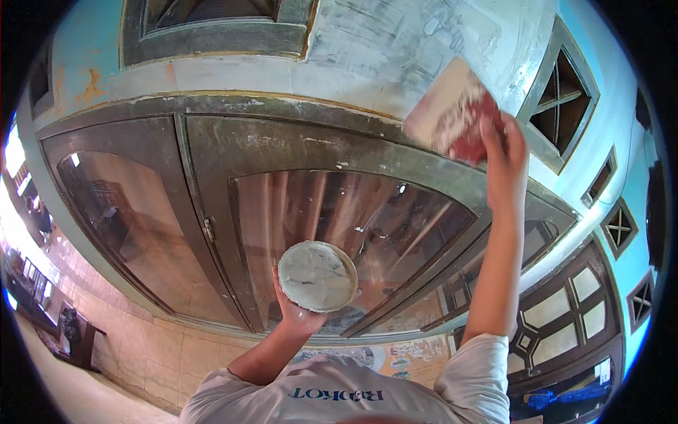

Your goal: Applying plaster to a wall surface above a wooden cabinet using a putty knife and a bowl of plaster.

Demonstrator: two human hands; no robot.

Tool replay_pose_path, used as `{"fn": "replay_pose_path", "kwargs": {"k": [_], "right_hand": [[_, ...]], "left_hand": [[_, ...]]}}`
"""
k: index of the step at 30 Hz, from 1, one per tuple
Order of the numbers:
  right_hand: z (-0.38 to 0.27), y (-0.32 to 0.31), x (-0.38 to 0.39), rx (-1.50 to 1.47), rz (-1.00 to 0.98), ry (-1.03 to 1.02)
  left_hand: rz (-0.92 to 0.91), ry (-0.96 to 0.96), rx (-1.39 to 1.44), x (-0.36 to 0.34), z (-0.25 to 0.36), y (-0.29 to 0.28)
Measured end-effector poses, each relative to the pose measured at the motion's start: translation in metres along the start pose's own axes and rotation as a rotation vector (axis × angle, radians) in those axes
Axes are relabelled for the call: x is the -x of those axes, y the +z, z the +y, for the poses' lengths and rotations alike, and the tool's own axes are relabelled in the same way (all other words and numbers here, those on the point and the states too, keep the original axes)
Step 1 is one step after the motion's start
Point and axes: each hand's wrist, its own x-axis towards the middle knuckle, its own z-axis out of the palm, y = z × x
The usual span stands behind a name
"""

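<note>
My right hand (503,145) grips a squarish flat spreader (441,106), pale and dark red with paste smeared on it, raised at the patchily coated white wall (374,35) just above the brown wooden frame. The spreader looks slightly blurred; whether it touches the wall I cannot tell. My left hand (298,314) holds a round container (317,274) of pale grey-white paste, low in front of the glazed middle panel (353,205). My left fingers are partly hidden by the container.
Weathered glazed doors (109,219) span the middle. Small vent openings (558,99) sit in the walls. Another dark door (565,304) stands at the right, a dark wooden piece of furniture (74,332) at lower left. Printed sheeting (417,360) lies on the tiled floor (148,357).
</note>
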Motion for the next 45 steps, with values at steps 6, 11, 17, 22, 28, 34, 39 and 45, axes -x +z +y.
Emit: {"fn": "replay_pose_path", "kwargs": {"k": [6, 11, 17, 22, 28, 34, 39, 45], "right_hand": [[0.055, -0.013, 0.166, -0.442, -0.008, 0.448], [0.067, -0.003, 0.189, -0.422, -0.261, 0.475], [0.061, -0.006, 0.171, -0.053, -0.649, 0.415], [0.065, -0.009, 0.18, -0.127, -0.781, 0.455], [0.111, -0.049, 0.213, -0.893, -0.551, 0.864], [0.144, -0.049, 0.281, -1.027, -0.347, 0.882], [0.165, -0.059, 0.316, -1.162, -0.37, 1.02], [0.17, -0.077, 0.321, -1.109, -0.41, 1.186]], "left_hand": [[0.405, -0.504, 0.671, 0.003, -0.023, -0.015], [0.386, -0.501, 0.694, 0.005, -0.048, -0.008], [0.355, -0.591, 0.671, 0.016, -0.074, 0.019], [0.375, -0.632, 0.702, 0.028, -0.091, 0.036], [0.368, -0.604, 0.723, 0.037, -0.097, 0.042], [0.392, -0.634, 0.736, 0.043, -0.11, 0.051], [0.371, -0.631, 0.779, 0.053, -0.126, 0.054], [0.495, -0.719, 0.592, 0.068, -0.136, 0.053]]}}
